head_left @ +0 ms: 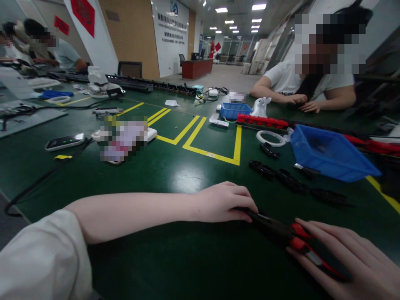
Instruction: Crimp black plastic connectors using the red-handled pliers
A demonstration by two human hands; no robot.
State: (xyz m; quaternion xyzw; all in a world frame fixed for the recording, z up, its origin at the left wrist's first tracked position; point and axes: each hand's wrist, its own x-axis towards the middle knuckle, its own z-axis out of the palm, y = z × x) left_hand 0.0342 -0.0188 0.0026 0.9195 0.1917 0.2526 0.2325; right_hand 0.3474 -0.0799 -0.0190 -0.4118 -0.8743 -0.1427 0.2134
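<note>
In front of me, my right hand (353,254) grips a pair of pliers (278,231) by its red and black handles. The jaws of the pliers point left, toward my other hand. My left hand (226,202) is closed in a pinch on a small black part (242,209) at the tip of the jaws. Most of that part is hidden under the fingers, so its exact kind does not show. Beyond my hands, several similar-looking black parts (290,181) lie in a slanting row on the green table (150,175).
A blue bin (334,166) stands at right, with a white ring (270,138) and a red strip (262,121) beside it. A smaller blue tray (235,111) sits farther back. At left lie a phone (123,141) and a cabled device (65,142). A co-worker (331,83) sits opposite.
</note>
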